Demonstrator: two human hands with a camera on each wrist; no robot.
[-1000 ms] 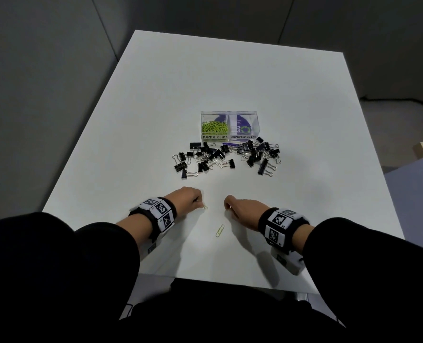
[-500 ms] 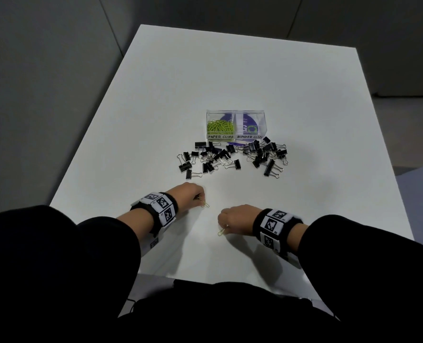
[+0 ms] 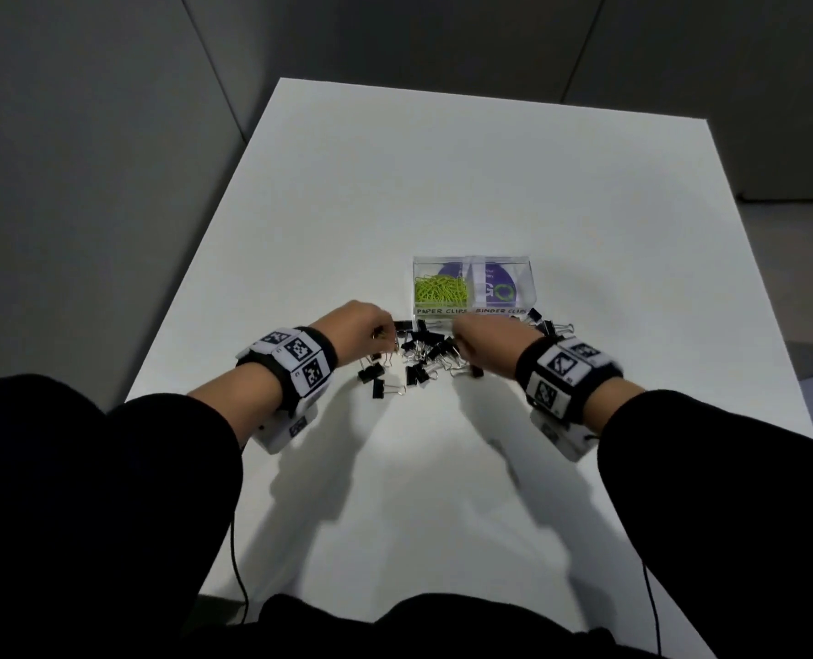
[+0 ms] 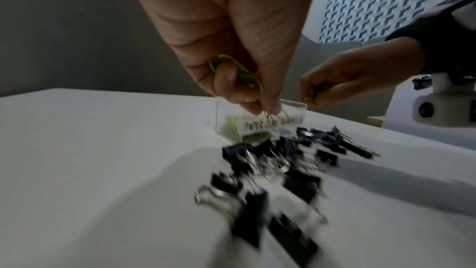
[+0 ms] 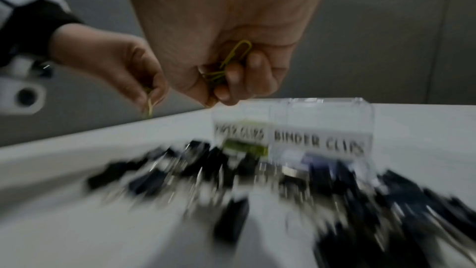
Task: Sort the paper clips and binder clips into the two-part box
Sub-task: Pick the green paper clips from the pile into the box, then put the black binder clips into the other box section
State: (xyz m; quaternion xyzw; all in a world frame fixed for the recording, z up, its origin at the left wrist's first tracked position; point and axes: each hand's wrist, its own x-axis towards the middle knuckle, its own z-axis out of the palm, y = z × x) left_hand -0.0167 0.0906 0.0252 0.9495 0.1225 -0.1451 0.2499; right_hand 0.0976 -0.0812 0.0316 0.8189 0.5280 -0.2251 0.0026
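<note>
A clear two-part box [image 3: 471, 309] stands mid-table, its left part labelled PAPER CLIPS holding green paper clips [image 3: 440, 290], its right part labelled BINDER CLIPS [image 5: 319, 142]. Black binder clips [image 3: 418, 359] lie scattered in front of it. My left hand [image 3: 364, 330] hovers over the pile's left side and grips yellow-green paper clips [image 4: 237, 72] in curled fingers. My right hand [image 3: 483, 340] hovers over the pile just in front of the box and also grips paper clips [image 5: 229, 62]. Both hands are lifted off the table.
The white table [image 3: 442, 492] has bare surface near me and beyond the box. Its left edge [image 3: 190, 297] drops off toward grey wall panels. Thin cables [image 3: 235, 563] hang from the wrist cameras near the front edge.
Both hands have picked up the loose paper clips near the front of the table and moved forward, away from me, to above the binder clip pile by the box.
</note>
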